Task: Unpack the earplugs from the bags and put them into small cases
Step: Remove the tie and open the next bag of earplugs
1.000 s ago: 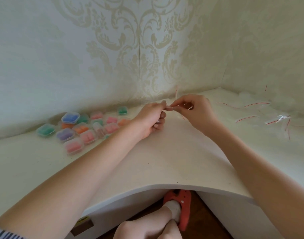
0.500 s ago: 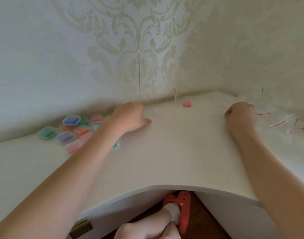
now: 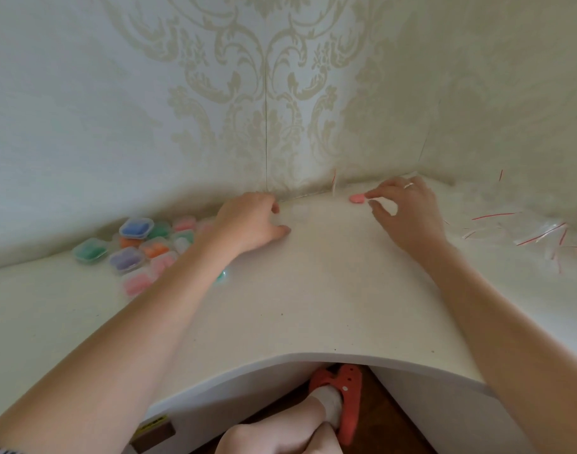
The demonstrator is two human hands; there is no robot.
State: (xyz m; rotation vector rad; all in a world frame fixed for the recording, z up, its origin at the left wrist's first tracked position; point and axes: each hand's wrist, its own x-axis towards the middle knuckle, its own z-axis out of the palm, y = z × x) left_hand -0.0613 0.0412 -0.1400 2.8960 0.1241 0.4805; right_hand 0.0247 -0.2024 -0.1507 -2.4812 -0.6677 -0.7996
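Observation:
A single pink earplug lies on the white desk near the back wall. My right hand is just right of it, fingers spread, with the index fingertip touching the earplug and the thumb apart from it. My left hand rests knuckles up on the desk further left, fingers curled down; whatever lies under it is hidden. Left of that hand sits a cluster of small clear cases filled with blue, green, purple, orange and pink earplugs. My left forearm covers part of the cluster.
Several empty clear bags with red seal strips are scattered at the right by the wall corner. One more bag leans upright against the back wall. The desk's curved front edge is near me, with my leg and an orange shoe below.
My hands were together at the centre holding a bag, then parted. The right hand went to the bag pile at the right and has now come back left to the pink earplug.

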